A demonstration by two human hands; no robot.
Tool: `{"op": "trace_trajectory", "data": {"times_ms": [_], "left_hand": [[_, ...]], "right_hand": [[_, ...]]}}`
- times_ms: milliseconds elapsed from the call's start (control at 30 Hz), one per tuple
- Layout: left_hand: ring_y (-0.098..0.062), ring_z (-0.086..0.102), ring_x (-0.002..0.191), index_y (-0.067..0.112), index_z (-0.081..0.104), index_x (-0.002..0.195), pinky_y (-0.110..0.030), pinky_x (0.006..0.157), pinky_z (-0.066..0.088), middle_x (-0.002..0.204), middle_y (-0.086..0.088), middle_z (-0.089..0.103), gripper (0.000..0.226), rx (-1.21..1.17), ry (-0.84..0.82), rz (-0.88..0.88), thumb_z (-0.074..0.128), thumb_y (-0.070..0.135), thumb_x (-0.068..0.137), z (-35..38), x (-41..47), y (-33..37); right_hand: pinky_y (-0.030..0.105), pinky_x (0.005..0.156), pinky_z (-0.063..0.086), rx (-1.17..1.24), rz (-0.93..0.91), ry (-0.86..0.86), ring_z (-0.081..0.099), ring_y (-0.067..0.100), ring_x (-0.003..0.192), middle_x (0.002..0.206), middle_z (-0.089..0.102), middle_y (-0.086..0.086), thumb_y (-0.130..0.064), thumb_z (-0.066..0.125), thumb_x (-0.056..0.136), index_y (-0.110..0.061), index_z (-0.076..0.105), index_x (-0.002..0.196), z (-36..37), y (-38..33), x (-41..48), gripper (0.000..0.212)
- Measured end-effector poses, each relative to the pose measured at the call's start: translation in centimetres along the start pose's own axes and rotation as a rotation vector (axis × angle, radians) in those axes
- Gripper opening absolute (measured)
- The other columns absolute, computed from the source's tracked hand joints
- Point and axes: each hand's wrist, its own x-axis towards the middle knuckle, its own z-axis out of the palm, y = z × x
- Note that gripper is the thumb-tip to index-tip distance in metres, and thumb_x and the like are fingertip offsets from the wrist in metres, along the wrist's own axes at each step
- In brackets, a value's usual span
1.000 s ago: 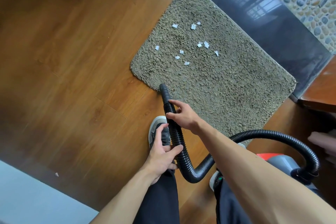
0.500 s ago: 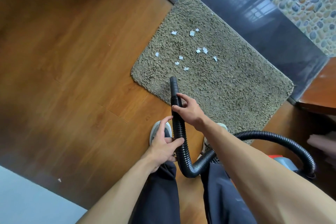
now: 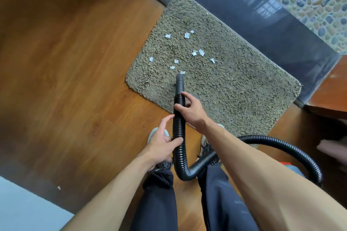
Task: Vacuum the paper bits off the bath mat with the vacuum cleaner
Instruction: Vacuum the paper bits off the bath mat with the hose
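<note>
Nozzle [image 3: 179, 83] just short of paper bits [image 3: 201, 52].
Left hand [image 3: 161, 143], right hand [image 3: 191, 110]: fingers wrapped round hose [image 3: 179, 133]; bath mat [image 3: 234, 90] pile could choke suction.

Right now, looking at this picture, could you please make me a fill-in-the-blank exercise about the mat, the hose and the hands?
1. The paper bits on the bath mat are ____ in colour.
2. The left hand and the right hand both hold the black ribbed ____.
3. The hand closer to the nozzle is the ____ one.
4. The mat lies on a ____ floor.
Missing words: white; hose; right; wooden.
</note>
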Motion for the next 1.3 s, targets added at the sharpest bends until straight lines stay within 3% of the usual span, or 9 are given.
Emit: {"op": "trace_trajectory", "data": {"times_ms": [67, 200, 300, 400, 567, 867, 1033, 1300], "left_hand": [[-0.020, 0.070, 0.081, 0.058, 0.031, 0.134, -0.047, 0.073, 0.062, 0.094, -0.016, 0.075, 0.066, 0.016, 0.002, 0.001, 0.061, 0.013, 0.097, 0.4, 0.3, 0.3], [-0.020, 0.069, 0.082, 0.063, 0.032, 0.133, -0.056, 0.080, 0.060, 0.093, -0.015, 0.075, 0.068, 0.051, 0.039, -0.006, 0.063, 0.015, 0.095, 1.5, 0.9, 0.9], [-0.019, 0.069, 0.078, 0.061, 0.030, 0.136, -0.049, 0.072, 0.062, 0.083, -0.006, 0.076, 0.069, 0.068, 0.050, 0.000, 0.062, 0.015, 0.096, 2.8, 0.9, 1.7], [-0.026, 0.073, 0.092, 0.061, 0.027, 0.135, -0.054, 0.077, 0.061, 0.090, -0.007, 0.077, 0.069, 0.096, 0.053, -0.008, 0.062, 0.015, 0.097, 4.2, 1.1, 2.5], [-0.015, 0.068, 0.079, 0.059, 0.025, 0.137, -0.037, 0.061, 0.059, 0.091, -0.008, 0.076, 0.069, 0.117, 0.061, -0.012, 0.061, 0.015, 0.096, 5.2, 1.3, 3.4], [-0.022, 0.073, 0.095, 0.061, 0.025, 0.135, -0.038, 0.066, 0.060, 0.094, -0.004, 0.078, 0.070, 0.091, 0.045, 0.002, 0.061, 0.015, 0.097, 3.2, 1.5, 4.0], [-0.025, 0.073, 0.097, 0.060, 0.026, 0.134, -0.042, 0.071, 0.062, 0.095, -0.006, 0.078, 0.070, 0.070, 0.052, -0.004, 0.062, 0.015, 0.096, 2.1, 1.7, 3.5], [-0.018, 0.074, 0.092, 0.057, 0.027, 0.136, -0.032, 0.061, 0.058, 0.095, -0.007, 0.078, 0.068, 0.021, 0.033, -0.027, 0.062, 0.014, 0.097, -0.1, 1.3, 2.9]], "right_hand": [[0.054, 0.087, 0.058, 0.015, 0.012, -0.010, 0.071, 0.030, 0.096, 0.107, 0.069, 0.014, -0.031, 0.068, 0.075, -0.027, 0.046, 0.145, -0.6, 0.1, 0.3, 0.074], [0.053, 0.088, 0.058, 0.016, 0.013, -0.033, 0.071, 0.029, 0.096, 0.105, 0.069, 0.011, -0.034, 0.068, 0.073, -0.028, 0.046, 0.144, -1.8, 0.1, 0.6, 0.075], [0.051, 0.090, 0.058, 0.028, 0.015, -0.073, 0.071, 0.030, 0.097, 0.104, 0.069, 0.010, -0.023, 0.069, 0.083, -0.023, 0.046, 0.145, -3.4, -0.4, 0.6, 0.067], [0.052, 0.089, 0.058, 0.029, 0.046, -0.085, 0.070, 0.031, 0.098, 0.107, 0.069, 0.012, -0.029, 0.070, 0.075, -0.023, 0.046, 0.145, -4.6, -0.6, 0.9, 0.074], [0.055, 0.090, 0.057, 0.054, 0.056, -0.129, 0.069, 0.034, 0.102, 0.119, 0.065, 0.018, -0.016, 0.066, 0.084, -0.020, 0.043, 0.147, -5.6, -0.9, 1.1, 0.068], [0.045, 0.072, 0.062, 0.006, 0.053, -0.159, 0.071, 0.031, 0.092, 0.118, 0.065, 0.018, -0.010, 0.064, 0.089, -0.023, 0.043, 0.145, -5.1, -2.8, 2.1, 0.062], [0.054, 0.079, 0.061, -0.069, 0.041, -0.118, 0.071, 0.034, 0.094, 0.115, 0.066, 0.017, -0.017, 0.067, 0.082, -0.027, 0.047, 0.139, -3.4, -3.0, 2.4, 0.061], [0.053, 0.083, 0.060, -0.124, 0.012, -0.077, 0.070, 0.032, 0.093, 0.106, 0.068, 0.013, -0.020, 0.067, 0.083, -0.027, 0.050, 0.139, -1.0, -2.9, 2.4, 0.059]]}}
